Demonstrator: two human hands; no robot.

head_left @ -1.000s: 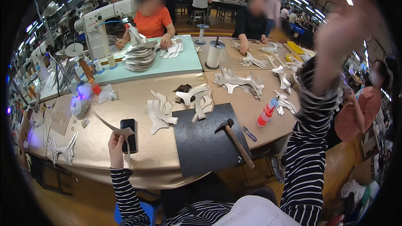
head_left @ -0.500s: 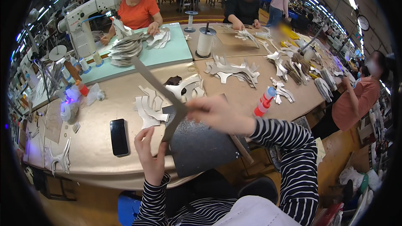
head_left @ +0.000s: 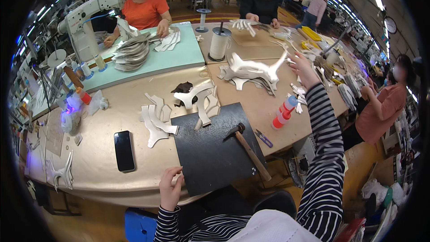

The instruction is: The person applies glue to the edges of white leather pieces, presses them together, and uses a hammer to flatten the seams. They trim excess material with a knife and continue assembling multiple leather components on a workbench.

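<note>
The right hand (head_left: 303, 68) is out at full stretch over the far side of the worktop (head_left: 112, 107), fingers pinching the tip of a pale, long-armed cut piece (head_left: 255, 68) that lies on top of a stack of like pieces (head_left: 248, 80). One arm of that piece lifts up toward the hand; the rest lies across the stack. The striped sleeve (head_left: 324, 152) runs back from the hand along the right side of the worktop.

The left hand (head_left: 170, 188) sits at the near edge, fingers loosely curled and resting on the worktop just beside the near left corner of a black mat (head_left: 210, 161). It holds nothing.

On the mat lies a hammer (head_left: 248, 150), head toward the middle, wooden handle pointing off the near right edge. Just right of the hammer is a small purple-handled tool (head_left: 264, 138), and beyond it a red and white squeeze bottle (head_left: 284, 112) stands upright, near the sleeve.

Left of the mat, more pale cut pieces (head_left: 154, 123) are spread out, and another cluster (head_left: 201, 101) lies at the mat's far edge with a dark scrap (head_left: 182, 88) behind it. A black phone (head_left: 124, 150) lies flat, well left of the mat.

Farther back a white spool of thread (head_left: 218, 44) stands upright, beside a green pad (head_left: 179, 58) carrying a heap of grey pieces (head_left: 131, 53). A person in an orange shirt (head_left: 145, 11) sits behind it, next to a white sewing machine (head_left: 85, 22).
</note>
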